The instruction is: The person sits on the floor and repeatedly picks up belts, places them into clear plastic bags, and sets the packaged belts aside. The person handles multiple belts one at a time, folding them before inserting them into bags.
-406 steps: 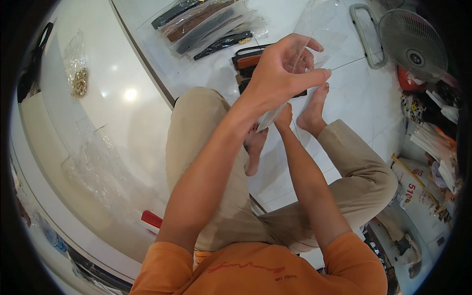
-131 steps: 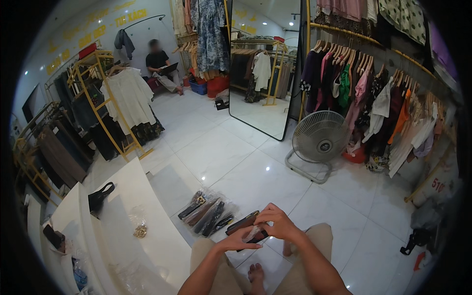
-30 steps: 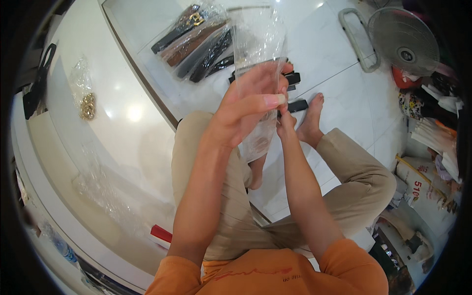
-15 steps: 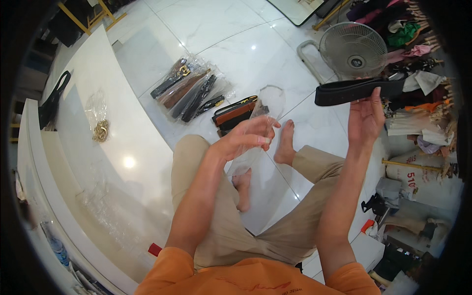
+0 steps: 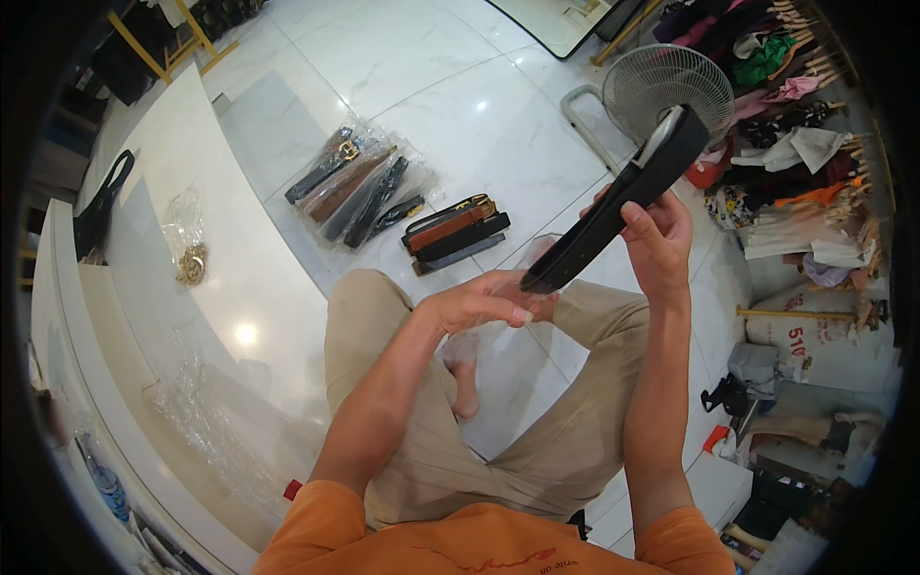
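On the white tiled floor point(image 5: 422, 57) lie several bagged belts point(image 5: 355, 187) and a small stack of belts point(image 5: 455, 233). A standing fan point(image 5: 661, 91) is near hanging clothes point(image 5: 795, 144). A black bag point(image 5: 101, 206) rests on the white ledge point(image 5: 230, 278).

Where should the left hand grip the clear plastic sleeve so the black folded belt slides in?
Judging by the pose, near the clear plastic sleeve's upper mouth, from the person's left. The right hand holds the black folded belt tilted, lower end pointing at that opening, where the left hand already sits. Pinching one edge should keep the mouth open.
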The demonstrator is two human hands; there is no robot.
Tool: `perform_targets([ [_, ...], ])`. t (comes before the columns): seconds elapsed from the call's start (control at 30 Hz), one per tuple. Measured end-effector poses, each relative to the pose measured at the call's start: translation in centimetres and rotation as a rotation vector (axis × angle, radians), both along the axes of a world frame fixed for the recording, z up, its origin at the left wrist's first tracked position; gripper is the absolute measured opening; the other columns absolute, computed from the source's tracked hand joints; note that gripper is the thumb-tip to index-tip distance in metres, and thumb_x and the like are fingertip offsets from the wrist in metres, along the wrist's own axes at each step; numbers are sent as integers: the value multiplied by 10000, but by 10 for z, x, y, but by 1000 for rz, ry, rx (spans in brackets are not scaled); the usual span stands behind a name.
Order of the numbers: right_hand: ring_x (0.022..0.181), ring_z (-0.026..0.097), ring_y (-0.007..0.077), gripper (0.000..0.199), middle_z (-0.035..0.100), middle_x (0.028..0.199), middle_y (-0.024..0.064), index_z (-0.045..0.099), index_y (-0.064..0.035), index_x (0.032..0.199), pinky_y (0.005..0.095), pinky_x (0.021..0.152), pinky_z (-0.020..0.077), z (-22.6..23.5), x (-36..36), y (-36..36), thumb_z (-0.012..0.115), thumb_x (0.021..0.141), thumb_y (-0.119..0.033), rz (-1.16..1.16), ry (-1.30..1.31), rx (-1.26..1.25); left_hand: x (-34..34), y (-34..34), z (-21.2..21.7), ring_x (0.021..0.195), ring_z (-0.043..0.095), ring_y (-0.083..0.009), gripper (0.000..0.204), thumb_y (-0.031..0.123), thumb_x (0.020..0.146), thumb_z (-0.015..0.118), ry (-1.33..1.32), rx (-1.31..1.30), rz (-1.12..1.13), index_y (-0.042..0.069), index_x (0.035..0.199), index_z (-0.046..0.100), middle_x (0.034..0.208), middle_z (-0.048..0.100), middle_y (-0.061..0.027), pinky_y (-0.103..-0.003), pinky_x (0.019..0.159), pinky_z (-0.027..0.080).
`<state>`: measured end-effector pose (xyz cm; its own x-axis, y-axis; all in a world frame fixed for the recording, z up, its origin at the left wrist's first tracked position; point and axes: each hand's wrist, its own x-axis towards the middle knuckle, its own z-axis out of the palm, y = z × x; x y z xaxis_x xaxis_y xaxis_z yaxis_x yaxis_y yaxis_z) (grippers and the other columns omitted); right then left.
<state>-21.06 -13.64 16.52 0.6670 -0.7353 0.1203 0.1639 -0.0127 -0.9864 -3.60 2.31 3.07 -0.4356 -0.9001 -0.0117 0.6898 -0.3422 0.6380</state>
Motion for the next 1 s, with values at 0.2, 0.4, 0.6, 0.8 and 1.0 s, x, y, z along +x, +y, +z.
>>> perform_targets([
  [0.2, 991, 700, 223, 406, 717, 1053, 135, 632, 32, 1119, 392, 920, 564, -8, 13, 3, 841, 771, 22, 40, 173, 107, 4, -2, -5, 918, 531, -136, 572, 163, 808, 752, 89, 26, 29, -22, 1314, 560, 994, 584, -65, -295, 795, 414],
  [0.4, 963, 643, 154, 427, 672, 1017, 44, 649, -4, 1072, 328, 874, 514, -6, 12, 2, 894, 722, 4, 101, 271, 20, 7, -7, -3, 925, 543, -148, 586, 154, 781, 761, 45, -1, 33, -23, 1303, 560, 995, 592, -68, -302, 825, 430],
  [0.6, 992, 676, 200, 567, 692, 1049, 97, 598, 4, 1129, 360, 928, 543, -2, 1, -7, 928, 668, 1, 94, 377, -113, 8, -8, -9, 921, 546, -144, 600, 206, 787, 757, 6, 39, 4, -28, 1303, 559, 982, 591, -63, -295, 819, 436],
  [0.8, 815, 601, 81, 406, 685, 913, 3, 689, -19, 1030, 256, 707, 478, -7, 6, -1, 926, 705, -70, 128, 509, -71, 6, -9, -3, 879, 551, -146, 616, 214, 779, 760, -40, 38, -24, -27, 1307, 553, 964, 589, -58, -288, 793, 442],
  [1.0, 800, 581, 61, 386, 688, 914, -9, 706, -8, 1068, 237, 683, 463, -11, 19, 11, 899, 772, -162, 223, 538, -1, 5, -8, -2, 842, 561, -142, 641, 207, 778, 748, -1, 62, -45, -36, 1328, 527, 938, 576, -58, -293, 770, 446],
])
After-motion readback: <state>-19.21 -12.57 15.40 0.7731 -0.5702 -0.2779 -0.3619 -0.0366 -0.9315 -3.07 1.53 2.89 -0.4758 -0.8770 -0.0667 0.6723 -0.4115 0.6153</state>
